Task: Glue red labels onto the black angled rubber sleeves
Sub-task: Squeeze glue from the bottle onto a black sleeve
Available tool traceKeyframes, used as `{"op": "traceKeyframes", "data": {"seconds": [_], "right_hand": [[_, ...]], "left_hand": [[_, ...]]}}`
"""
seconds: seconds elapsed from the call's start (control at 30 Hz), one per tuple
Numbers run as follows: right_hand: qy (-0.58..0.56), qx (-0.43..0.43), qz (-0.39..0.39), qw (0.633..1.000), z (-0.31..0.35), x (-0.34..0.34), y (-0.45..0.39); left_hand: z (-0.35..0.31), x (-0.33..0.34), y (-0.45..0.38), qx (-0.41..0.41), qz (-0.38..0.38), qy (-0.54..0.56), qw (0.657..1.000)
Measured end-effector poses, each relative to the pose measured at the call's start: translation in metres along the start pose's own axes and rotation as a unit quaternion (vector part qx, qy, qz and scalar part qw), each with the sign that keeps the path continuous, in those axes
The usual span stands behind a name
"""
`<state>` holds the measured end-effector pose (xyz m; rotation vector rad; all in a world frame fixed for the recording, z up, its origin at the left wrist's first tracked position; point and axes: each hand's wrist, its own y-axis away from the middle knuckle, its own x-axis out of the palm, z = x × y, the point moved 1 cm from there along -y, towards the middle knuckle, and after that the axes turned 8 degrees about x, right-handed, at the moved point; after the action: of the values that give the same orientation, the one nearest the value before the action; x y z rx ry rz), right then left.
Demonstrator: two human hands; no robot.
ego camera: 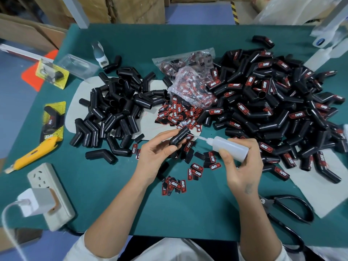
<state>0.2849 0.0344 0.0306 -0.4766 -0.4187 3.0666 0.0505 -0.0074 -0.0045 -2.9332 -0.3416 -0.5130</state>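
My left hand (156, 153) grips a black angled rubber sleeve (178, 137) above the green table. My right hand (239, 162) holds a translucent white glue bottle (230, 146), its thin nozzle pointing left and touching the sleeve's upper end. Loose red labels (194, 171) lie scattered on the table under and between my hands, with more (177, 113) farther back. A pile of unlabelled black sleeves (116, 108) lies at the left. A large pile of labelled sleeves (273, 102) fills the right.
Plastic bags of labels (190, 76) sit at the back centre. A yellow utility knife (33, 155) and a power strip (50, 194) with a charger lie at the left. Black scissors (290, 208) lie at the near right. Grey card sheets (316, 193) lie under the piles.
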Motion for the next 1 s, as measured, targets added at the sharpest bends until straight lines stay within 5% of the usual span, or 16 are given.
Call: {"op": "traceKeyframes", "data": {"seconds": [1.0], "right_hand": [[-0.001,0.0,0.005,1.0,-0.0024,0.0001,0.0004]], "left_hand": [[0.0012,-0.0001,0.0007,-0.004,0.0,0.019,1.0]]}}
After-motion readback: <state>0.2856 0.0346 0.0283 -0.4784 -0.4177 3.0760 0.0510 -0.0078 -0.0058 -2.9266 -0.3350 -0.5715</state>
